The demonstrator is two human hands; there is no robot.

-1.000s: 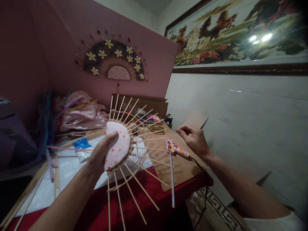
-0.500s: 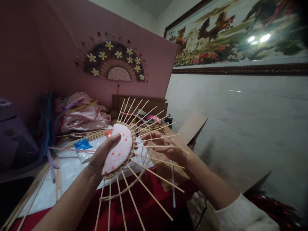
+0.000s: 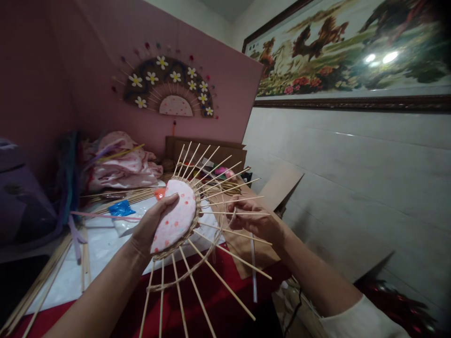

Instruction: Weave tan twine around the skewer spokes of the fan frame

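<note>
My left hand (image 3: 150, 225) grips a fan frame by its half-round core (image 3: 181, 218), covered in pale cloth with red spots, thumb on the cloth face. Thin wooden sticks (image 3: 223, 295) radiate from the core's curved edge, which is bound with woven twine. Farther out, an arc of twine (image 3: 169, 285) runs across the lower sticks. At the right side of the frame, my right hand (image 3: 260, 223) has its fingers pinched on a loop of the twine, beside the sticks. Part of that hand lies behind the sticks.
A finished fan with white flowers (image 3: 172, 77) hangs on the pink panel. Behind my hands are crumpled pink cloth (image 3: 123, 164), a blue packet (image 3: 120, 208) and loose sticks (image 3: 45, 286). Cardboard (image 3: 282, 188) leans on the tiled wall at right.
My right hand has moved slightly right, away from the core, and its spread fingers have closed on the twine. The left hand keeps its hold on the fan frame.
</note>
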